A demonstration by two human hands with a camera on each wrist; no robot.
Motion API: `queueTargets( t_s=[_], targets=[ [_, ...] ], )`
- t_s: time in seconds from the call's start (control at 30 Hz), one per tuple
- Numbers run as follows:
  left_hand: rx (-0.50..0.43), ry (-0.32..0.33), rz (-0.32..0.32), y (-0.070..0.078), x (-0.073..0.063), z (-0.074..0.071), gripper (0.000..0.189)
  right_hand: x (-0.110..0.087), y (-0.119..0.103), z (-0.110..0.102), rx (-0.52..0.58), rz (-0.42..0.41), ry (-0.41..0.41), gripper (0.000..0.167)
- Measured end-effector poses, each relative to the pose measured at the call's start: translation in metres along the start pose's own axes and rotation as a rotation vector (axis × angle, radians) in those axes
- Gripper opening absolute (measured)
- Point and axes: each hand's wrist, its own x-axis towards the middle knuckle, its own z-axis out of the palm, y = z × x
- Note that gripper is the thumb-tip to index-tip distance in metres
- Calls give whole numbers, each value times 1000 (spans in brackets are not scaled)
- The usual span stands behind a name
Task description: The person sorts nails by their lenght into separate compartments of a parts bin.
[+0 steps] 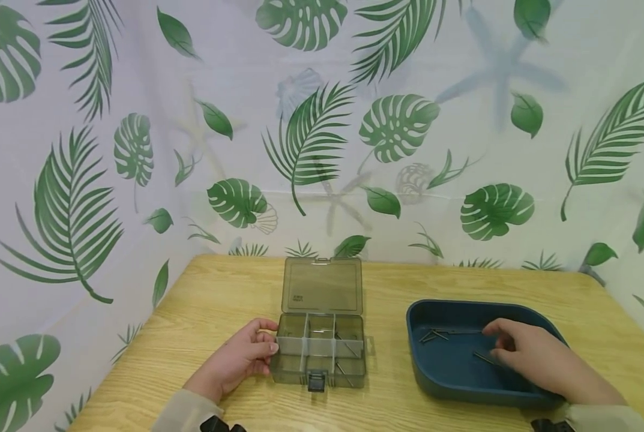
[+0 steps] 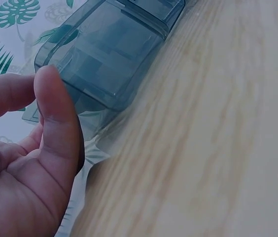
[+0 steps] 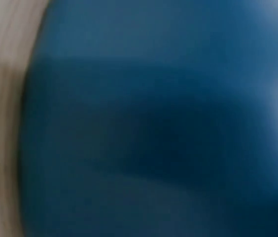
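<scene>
A smoky see-through compartment box (image 1: 293, 363) stands on the table with its lid (image 1: 323, 287) raised at the back. My left hand (image 1: 242, 354) grips its left side, thumb and forefinger at the wall; the left wrist view shows the thumb (image 2: 55, 106) over a corner. Thin metal pieces like nails or screws (image 1: 345, 373) lie in the right-hand compartments. My right hand (image 1: 540, 357) reaches into a dark blue tray (image 1: 446, 387), forefinger and thumb apart, close to a thin nail-like piece (image 1: 485, 359). More such pieces (image 1: 435, 335) lie at the tray's left.
The wooden table (image 1: 235, 288) runs back to a white leaf-print cloth (image 1: 322, 234). A strip of tabletop (image 1: 389, 360) separates box and tray. Blue tray wall (image 3: 129, 39) fills most of the blurred right wrist view; the hand's fingers do not show there.
</scene>
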Motion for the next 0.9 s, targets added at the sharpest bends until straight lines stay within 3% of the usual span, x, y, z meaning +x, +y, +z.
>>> queueTargets(
  t_s=[0.23, 0.6, 0.9],
  targets=[
    [-1, -4, -4, 0, -1, 0, 49, 4, 9, 8, 45, -3, -64, 30],
    [2, -5, -7, 0, 1, 0, 49, 11, 2, 13, 33, 58, -131, 29],
    [7, -2, -7, 1, 0, 0, 50, 11, 0, 15, -9, 58, -102, 30]
  ],
)
